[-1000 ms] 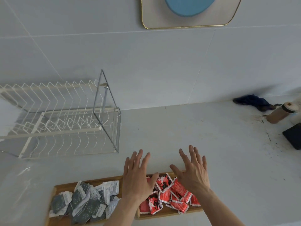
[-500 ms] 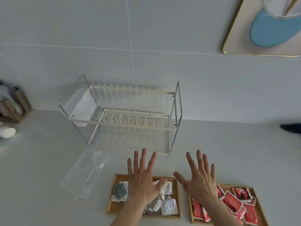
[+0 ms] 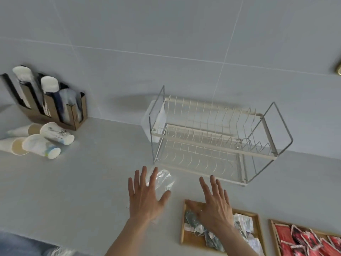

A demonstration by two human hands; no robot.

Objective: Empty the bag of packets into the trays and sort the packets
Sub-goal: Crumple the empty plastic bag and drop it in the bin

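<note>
A clear empty plastic bag [image 3: 163,181] lies flat on the grey counter in front of the dish rack. My left hand [image 3: 145,197] hovers over its near part, fingers spread, holding nothing. My right hand [image 3: 215,205] is spread open above the far left corner of a wooden tray [image 3: 185,237] that holds grey and white packets [image 3: 243,221]. A second wooden tray [image 3: 272,231] at the lower right holds red packets [image 3: 302,241].
A white wire dish rack [image 3: 212,139] stands against the wall behind the trays. At the left, a brown cup holder [image 3: 53,108] with stacked paper cups stands by the wall, with loose paper cups [image 3: 46,141] lying on the counter.
The view has swung left, so the trays now sit at the lower right. My left hand went from above the grey-packet tray to above the plastic bag; my right hand now hovers over the grey-packet tray.
</note>
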